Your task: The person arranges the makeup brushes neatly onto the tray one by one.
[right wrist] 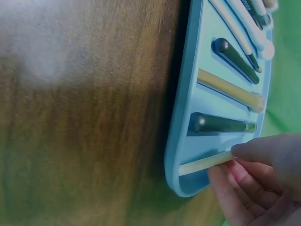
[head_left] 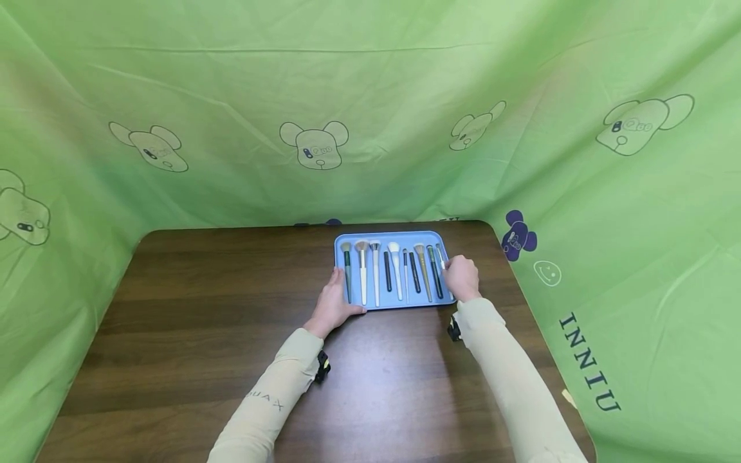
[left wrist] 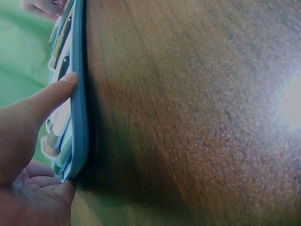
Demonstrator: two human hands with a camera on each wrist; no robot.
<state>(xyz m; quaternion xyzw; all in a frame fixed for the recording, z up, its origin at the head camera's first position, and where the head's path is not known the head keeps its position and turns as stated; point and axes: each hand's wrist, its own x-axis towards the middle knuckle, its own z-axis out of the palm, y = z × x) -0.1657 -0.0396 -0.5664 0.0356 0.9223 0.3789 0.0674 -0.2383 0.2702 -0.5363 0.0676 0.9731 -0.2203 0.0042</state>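
A blue tray (head_left: 399, 233) holds a row of makeup brushes with white, dark and gold handles. At its near left corner my left hand (head_left: 332, 302) holds the tray, the thumb lying on the front rim and the fingers along the left side. My right hand (head_left: 462, 278) is over the tray's right end. Between thumb and fingers it pinches a slim white-handled makeup brush (right wrist: 207, 164), whose handle end lies against the tray's near rim. Beside that brush lie a dark green brush (right wrist: 221, 124) and a gold-handled brush (right wrist: 228, 89).
The tray stands near the back edge of a dark wooden table (head_left: 231, 308). Green cloth (head_left: 393, 96) with bear-head prints hangs behind the table and along both sides. A small pale object (head_left: 569, 398) shows at the table's right edge.
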